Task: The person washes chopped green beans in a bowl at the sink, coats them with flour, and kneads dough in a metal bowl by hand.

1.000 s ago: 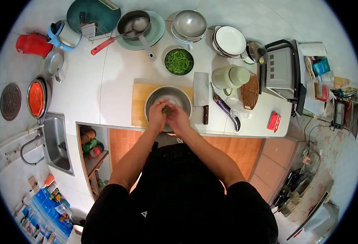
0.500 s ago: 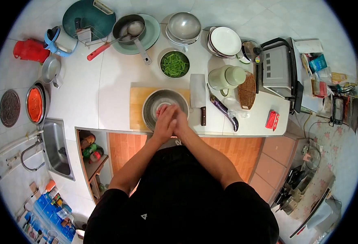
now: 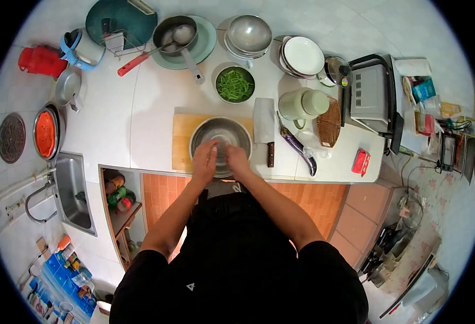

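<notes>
A steel bowl [image 3: 196, 135] rests on a wooden cutting board [image 3: 181, 141] at the counter's front edge. Over the left part of its near rim is my left hand [image 3: 205, 160], fingers stretched forward and nothing seen in them. My right hand [image 3: 238, 163] hangs over the right part of the same rim, its fingers apart from the left ones and pointing into the bowl. What lies in the bowl is hard to make out. To the right lies a cleaver [image 3: 263, 121] with a dark handle, and beyond the bowl stands a dish of cut green vegetables [image 3: 235, 85].
An eggplant [image 3: 298, 143], a pale green jug [image 3: 297, 104] and a wicker basket [image 3: 328, 123] are on the right. A saucepan [image 3: 175, 38], stacked bowls [image 3: 250, 34] and white plates [image 3: 303, 55] line the back. The sink [image 3: 74, 194] is at left, a toaster oven [image 3: 371, 97] at right.
My hands, clasped together over the bowl before, have come apart. The left one has moved left and the right one sits over the bowl's right side. The view has shifted slightly.
</notes>
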{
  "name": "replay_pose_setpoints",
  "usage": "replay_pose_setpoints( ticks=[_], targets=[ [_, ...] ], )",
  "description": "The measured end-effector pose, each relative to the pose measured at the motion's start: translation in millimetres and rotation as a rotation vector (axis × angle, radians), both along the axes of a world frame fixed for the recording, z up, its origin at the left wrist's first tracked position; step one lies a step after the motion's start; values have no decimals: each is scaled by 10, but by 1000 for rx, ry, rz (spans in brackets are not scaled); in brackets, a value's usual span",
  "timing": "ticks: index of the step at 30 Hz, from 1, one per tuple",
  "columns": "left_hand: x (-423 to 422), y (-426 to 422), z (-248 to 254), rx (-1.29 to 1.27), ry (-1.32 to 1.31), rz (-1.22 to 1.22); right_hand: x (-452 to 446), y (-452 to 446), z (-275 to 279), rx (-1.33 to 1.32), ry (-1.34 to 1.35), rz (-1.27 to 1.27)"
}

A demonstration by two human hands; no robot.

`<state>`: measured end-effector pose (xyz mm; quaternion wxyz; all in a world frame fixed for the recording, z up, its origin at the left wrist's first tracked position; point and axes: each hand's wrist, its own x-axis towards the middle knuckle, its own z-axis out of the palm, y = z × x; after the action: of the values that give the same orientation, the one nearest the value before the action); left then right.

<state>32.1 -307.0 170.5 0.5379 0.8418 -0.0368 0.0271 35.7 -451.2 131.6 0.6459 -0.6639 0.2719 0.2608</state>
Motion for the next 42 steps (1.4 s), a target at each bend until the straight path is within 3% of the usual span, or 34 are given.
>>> replay_pose_setpoints(
  ticks=[1,3,5,9,12,13,14,15,18,22,24,25,27,30,40,42],
  targets=[
    [10,39,-30,3,3,4,37,42,139,3,3,4],
    [8,88,-95,-204,224,82,69,88,404,-367,-478,273],
    [-11,113,-352,-329,302,135,77,100,348,-411,-488,358],
    [13,119,-330,-590,466,254,3,115,124,-529,-519,507],
    [-29,208,-444,-523,486,204,123,193,742,-491,-553,541],
    [-29,212,-502,-527,480,204,91,147,520,-495,-558,542],
    [-38,203,-548,-517,548,208,25,76,168,-530,-529,738],
    [-11,198,-544,-503,618,210,62,83,167,-560,-492,929],
    [-60,228,-574,-477,537,192,-37,203,222,-483,-500,785],
    [-17,240,-589,-549,652,213,26,69,-42,-389,-362,693],
    [-42,254,-541,-620,649,246,-4,16,6,-90,-218,569],
    [-61,264,-485,-620,654,251,-11,-2,70,-87,-213,572],
    [5,259,-393,-633,718,275,82,-55,173,282,108,315],
    [-5,279,-467,-659,726,236,89,-73,85,383,88,181],
    [-20,219,-477,-697,770,244,160,54,141,175,109,123],
    [-17,202,-454,-735,776,231,166,128,247,-165,-463,304]
  ],
)
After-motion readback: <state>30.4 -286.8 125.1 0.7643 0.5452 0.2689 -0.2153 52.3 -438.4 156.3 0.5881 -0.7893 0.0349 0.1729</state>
